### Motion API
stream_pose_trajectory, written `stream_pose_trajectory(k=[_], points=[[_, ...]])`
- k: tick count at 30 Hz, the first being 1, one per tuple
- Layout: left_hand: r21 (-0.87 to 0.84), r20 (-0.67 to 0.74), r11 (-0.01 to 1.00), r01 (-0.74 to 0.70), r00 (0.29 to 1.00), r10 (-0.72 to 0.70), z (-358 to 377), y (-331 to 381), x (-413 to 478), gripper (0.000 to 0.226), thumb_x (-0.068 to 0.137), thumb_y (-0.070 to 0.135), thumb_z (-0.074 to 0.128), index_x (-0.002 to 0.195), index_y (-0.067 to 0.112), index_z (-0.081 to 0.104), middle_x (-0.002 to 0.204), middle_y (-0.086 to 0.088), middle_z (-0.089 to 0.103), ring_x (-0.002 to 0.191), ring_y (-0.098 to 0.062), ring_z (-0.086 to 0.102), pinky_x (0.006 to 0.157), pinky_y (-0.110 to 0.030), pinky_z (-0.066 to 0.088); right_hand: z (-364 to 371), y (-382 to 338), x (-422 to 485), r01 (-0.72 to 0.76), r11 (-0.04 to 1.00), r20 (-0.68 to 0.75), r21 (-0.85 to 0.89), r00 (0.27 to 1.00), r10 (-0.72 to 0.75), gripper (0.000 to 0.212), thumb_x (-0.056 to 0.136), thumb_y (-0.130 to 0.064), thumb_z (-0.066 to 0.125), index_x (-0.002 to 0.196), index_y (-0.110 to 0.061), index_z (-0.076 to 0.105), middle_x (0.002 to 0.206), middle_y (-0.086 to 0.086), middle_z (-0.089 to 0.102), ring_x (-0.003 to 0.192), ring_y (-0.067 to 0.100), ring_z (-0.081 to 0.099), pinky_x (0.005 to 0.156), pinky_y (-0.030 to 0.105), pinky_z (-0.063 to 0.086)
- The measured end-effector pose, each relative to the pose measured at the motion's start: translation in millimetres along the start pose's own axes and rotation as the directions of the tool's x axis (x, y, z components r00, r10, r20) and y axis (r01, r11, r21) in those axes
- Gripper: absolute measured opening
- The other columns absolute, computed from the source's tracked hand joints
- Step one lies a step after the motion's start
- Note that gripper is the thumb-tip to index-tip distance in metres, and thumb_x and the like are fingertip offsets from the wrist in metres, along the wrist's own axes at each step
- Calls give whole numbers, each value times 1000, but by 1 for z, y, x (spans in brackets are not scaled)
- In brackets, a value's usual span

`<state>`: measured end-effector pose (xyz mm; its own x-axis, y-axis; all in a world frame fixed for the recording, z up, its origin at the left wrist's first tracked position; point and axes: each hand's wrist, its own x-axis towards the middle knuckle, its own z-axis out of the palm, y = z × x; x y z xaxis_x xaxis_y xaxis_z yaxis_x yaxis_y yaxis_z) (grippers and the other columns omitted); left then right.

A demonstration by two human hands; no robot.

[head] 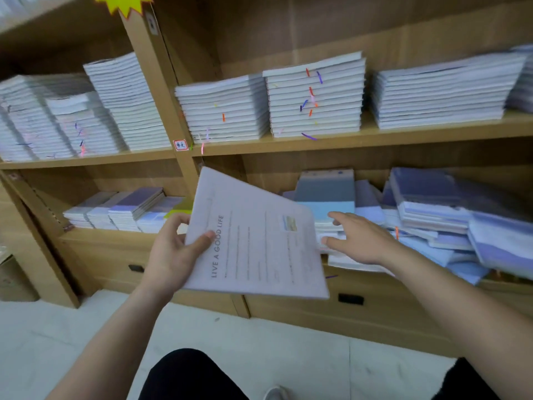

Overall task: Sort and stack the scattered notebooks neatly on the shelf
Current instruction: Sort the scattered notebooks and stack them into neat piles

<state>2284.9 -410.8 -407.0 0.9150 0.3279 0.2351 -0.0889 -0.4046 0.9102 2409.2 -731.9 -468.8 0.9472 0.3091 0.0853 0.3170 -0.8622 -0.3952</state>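
Up close, a person's left hand [176, 249] grips a pale lilac notebook [259, 241] by its left edge, thumb curled over the cover, holding it tilted in front of a wooden shelf unit [157, 82]. The right hand [360, 241], fingers straight and holding nothing, is stretched out at a jumbled heap of blue and purple notebooks [432, 215] on the lower right shelf. Neat white stacks [314, 96] sit above.

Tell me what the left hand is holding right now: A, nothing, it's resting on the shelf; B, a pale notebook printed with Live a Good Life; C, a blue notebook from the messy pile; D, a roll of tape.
B: the left hand grips the pale notebook, thumb on the cover beside the printed words LIVE A GOOD LIFE, while the right hand reaches open-fingered toward the scattered pile.
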Motion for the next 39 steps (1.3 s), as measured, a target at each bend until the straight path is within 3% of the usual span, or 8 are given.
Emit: stream_pose_trajectory(k=[8,14,20,23,28,32,35,39], points=[[-9,269,992,-127,955,125,90,29,-11,23,88,20,72,103,17,55,99,2,72,79,-20,74,59,-31,59,-46,68,-52,-105,991,-94,82,989,113,73,95,-54,55,155,-21,30,156,0,37,137,21,42,105,37,40],[-31,476,990,-137,869,135,180,48,-10,25,90,24,70,105,17,52,91,2,77,77,-23,75,70,-48,62,-48,141,-92,-230,964,-156,131,956,249,85,91,-67,52,156,-20,26,161,2,30,148,23,27,118,42,27],[-12,601,984,-178,785,149,265,61,-2,24,88,24,73,101,18,55,85,-5,77,72,-24,74,69,-48,59,-68,216,-130,-350,922,-219,168,898,381,50,79,-80,45,88,-31,52,88,-12,60,88,19,60,73,37,44],[114,602,943,-313,777,185,312,67,11,28,83,36,78,98,25,57,84,1,75,68,-12,71,63,-36,56,-65,249,-147,-392,911,-193,131,891,411,62,83,-83,35,104,-28,55,103,-3,65,99,25,61,79,40,46],[135,550,925,-355,804,228,376,73,40,25,84,39,75,100,26,61,93,4,69,80,-13,66,57,-25,44,-61,280,-158,-397,853,-360,339,783,507,38,100,-44,52,107,-9,63,106,9,67,104,30,62,76,28,36],[-70,433,984,-166,883,180,400,73,54,35,83,20,77,112,20,57,99,-2,67,82,-23,68,77,-50,58,-67,290,-150,-349,772,-433,531,671,602,27,102,-40,51,90,-18,60,77,-5,66,70,17,65,53,23,40],[-81,540,981,-175,820,191,421,64,44,70,81,16,76,142,19,41,129,-4,59,109,-25,64,91,-50,54,-67,296,-131,-309,727,-492,614,570,658,27,104,-39,46,96,-17,60,79,-6,65,66,5,62,44,14,39],[33,725,941,-337,656,210,453,48,3,50,90,21,71,137,18,53,138,-4,55,119,-16,57,93,-21,46,-54,318,-100,-469,657,-472,590,460,752,36,105,-43,40,98,-13,59,86,6,65,65,11,55,49,26,37]])
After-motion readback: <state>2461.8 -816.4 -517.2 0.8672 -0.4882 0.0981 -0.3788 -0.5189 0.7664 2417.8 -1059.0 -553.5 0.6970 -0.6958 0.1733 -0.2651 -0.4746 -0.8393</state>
